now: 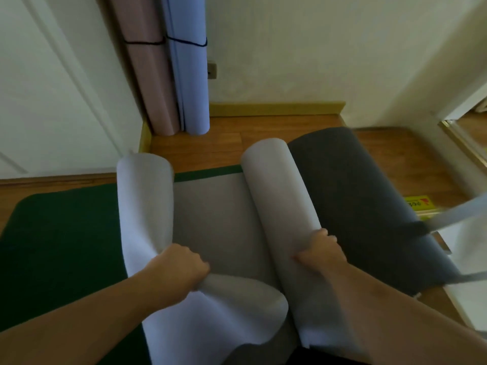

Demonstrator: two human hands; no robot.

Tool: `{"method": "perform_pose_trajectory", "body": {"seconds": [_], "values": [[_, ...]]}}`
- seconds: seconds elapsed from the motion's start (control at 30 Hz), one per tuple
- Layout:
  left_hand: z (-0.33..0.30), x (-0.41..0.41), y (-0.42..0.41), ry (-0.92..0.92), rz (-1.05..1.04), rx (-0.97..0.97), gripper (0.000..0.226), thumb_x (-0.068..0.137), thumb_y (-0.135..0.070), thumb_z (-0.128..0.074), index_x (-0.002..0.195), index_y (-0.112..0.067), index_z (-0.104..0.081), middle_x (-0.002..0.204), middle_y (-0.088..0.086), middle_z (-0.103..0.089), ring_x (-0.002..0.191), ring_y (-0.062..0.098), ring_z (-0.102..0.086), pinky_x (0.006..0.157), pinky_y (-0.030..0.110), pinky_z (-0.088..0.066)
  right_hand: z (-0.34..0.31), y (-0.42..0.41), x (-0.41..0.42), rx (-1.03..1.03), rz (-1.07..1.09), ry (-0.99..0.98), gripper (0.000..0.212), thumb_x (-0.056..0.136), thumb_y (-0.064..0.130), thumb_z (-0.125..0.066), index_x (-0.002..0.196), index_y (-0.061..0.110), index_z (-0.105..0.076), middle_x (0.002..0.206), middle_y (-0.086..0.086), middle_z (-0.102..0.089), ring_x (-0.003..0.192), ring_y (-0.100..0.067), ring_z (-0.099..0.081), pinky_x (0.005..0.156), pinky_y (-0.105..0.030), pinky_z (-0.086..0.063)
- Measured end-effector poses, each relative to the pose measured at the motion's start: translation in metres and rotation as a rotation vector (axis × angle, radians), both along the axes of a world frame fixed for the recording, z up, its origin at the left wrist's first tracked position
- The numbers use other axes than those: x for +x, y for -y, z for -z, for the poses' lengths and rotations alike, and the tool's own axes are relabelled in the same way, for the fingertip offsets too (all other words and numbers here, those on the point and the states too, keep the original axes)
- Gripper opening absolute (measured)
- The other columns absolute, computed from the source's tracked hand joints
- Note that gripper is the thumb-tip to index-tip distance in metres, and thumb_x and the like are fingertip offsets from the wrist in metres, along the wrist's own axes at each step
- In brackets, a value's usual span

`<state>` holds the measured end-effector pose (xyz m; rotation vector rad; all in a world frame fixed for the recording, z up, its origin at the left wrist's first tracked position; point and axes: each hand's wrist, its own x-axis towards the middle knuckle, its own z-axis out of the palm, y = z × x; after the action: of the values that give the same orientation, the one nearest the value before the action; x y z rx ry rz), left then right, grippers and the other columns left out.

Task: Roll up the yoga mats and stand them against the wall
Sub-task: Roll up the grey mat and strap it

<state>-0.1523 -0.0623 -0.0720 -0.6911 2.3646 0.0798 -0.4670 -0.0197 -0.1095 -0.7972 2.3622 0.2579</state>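
A pale grey yoga mat lies across a dark green mat on the wooden floor. Its right part is wound into a roll, and my right hand rests on top of that roll with fingers curled over it. Its left edge curls up in a loose flap; my left hand grips this flap near me. A dark grey rolled mat lies right of the pale roll. A pink rolled mat and a blue rolled mat stand upright in the corner, each tied with a black band.
A white door is at the left, and a white wall with a yellow skirting board runs behind. A doorway threshold opens at the right. A pale strap crosses the right side.
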Motion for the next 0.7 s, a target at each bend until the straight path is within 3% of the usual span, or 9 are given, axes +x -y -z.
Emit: {"method": "perform_pose_trajectory", "body": {"seconds": [0.07, 0.17, 0.23, 0.3, 0.47, 0.57, 0.63, 0.7], "values": [[-0.003, 0.013, 0.002, 0.009, -0.007, -0.007, 0.015, 0.103, -0.015, -0.058, 0.117, -0.018, -0.062, 0.107, 0.005, -0.072, 0.097, 0.025, -0.07, 0.093, 0.04, -0.055, 0.002, 0.003, 0.016, -0.084, -0.189, -0.077, 0.077, 0.09, 0.038, -0.081, 0.147, 0.012, -0.037, 0.129, -0.012, -0.056, 0.111, -0.029, -0.064, 0.084, -0.039, -0.057], [-0.024, 0.03, -0.001, 0.009, -0.04, -0.008, 0.015, 0.103, -0.014, -0.057, 0.117, -0.018, -0.061, 0.107, 0.004, -0.072, 0.096, 0.023, -0.07, 0.092, 0.039, -0.056, -0.023, 0.014, 0.04, -0.228, -0.478, -0.176, 0.051, 0.095, 0.027, -0.074, 0.136, 0.017, -0.045, 0.111, -0.004, -0.065, 0.092, -0.025, -0.07, 0.066, -0.035, -0.051], [-0.049, 0.037, -0.007, -0.021, -0.045, -0.028, 0.017, 0.103, -0.013, -0.056, 0.118, -0.018, -0.061, 0.105, 0.004, -0.072, 0.093, 0.023, -0.071, 0.086, 0.036, -0.056, -0.053, 0.022, 0.055, -0.256, -0.591, -0.168, 0.05, 0.091, 0.023, -0.075, 0.132, 0.021, -0.047, 0.101, -0.001, -0.066, 0.084, -0.024, -0.07, 0.067, -0.037, -0.057], [-0.08, 0.042, -0.017, -0.061, -0.045, -0.042, 0.021, 0.103, -0.015, -0.055, 0.124, -0.017, -0.059, 0.106, 0.005, -0.072, 0.093, 0.025, -0.071, 0.079, 0.036, -0.052, -0.092, 0.031, 0.074, -0.277, -0.693, -0.151, 0.053, 0.088, 0.023, -0.075, 0.132, 0.025, -0.047, 0.102, 0.0, -0.067, 0.089, -0.027, -0.071, 0.076, -0.042, -0.06], [-0.167, 0.042, -0.06, -0.18, -0.072, -0.137, 0.029, 0.101, -0.015, -0.047, 0.13, -0.017, -0.053, 0.123, 0.012, -0.068, 0.11, 0.039, -0.066, 0.084, 0.046, -0.049, -0.212, 0.05, 0.134, -0.599, -0.976, -0.268, 0.051, 0.082, 0.018, -0.072, 0.126, 0.034, -0.049, 0.107, 0.002, -0.067, 0.1, -0.034, -0.069, 0.071, -0.04, -0.047], [-0.209, 0.036, -0.086, -0.252, -0.078, -0.222, 0.03, 0.099, -0.007, -0.048, 0.129, -0.013, -0.05, 0.124, 0.016, -0.066, 0.111, 0.041, -0.066, 0.079, 0.045, -0.045, -0.274, 0.062, 0.165, -0.709, -1.072, -0.233, 0.074, 0.081, 0.026, -0.084, 0.142, 0.034, -0.045, 0.127, 0.0, -0.062, 0.117, -0.033, -0.062, 0.089, -0.047, -0.056], [-0.229, 0.033, -0.096, -0.284, -0.092, -0.254, 0.03, 0.099, -0.006, -0.052, 0.128, -0.01, -0.05, 0.124, 0.018, -0.066, 0.109, 0.04, -0.067, 0.077, 0.044, -0.044, -0.305, 0.059, 0.185, -0.714, -1.131, -0.257, 0.103, 0.08, 0.046, -0.089, 0.16, 0.025, -0.028, 0.155, -0.005, -0.043, 0.142, -0.034, -0.042, 0.112, -0.05, -0.046], [-0.241, 0.036, -0.103, -0.298, -0.121, -0.279, 0.03, 0.1, -0.007, -0.053, 0.13, -0.008, -0.05, 0.126, 0.019, -0.065, 0.109, 0.04, -0.067, 0.078, 0.045, -0.045, -0.329, 0.04, 0.2, -0.776, -1.131, -0.124, 0.109, 0.088, 0.059, -0.079, 0.168, 0.021, -0.015, 0.17, 0.0, -0.021, 0.157, -0.027, -0.02, 0.125, -0.046, -0.03]]}}
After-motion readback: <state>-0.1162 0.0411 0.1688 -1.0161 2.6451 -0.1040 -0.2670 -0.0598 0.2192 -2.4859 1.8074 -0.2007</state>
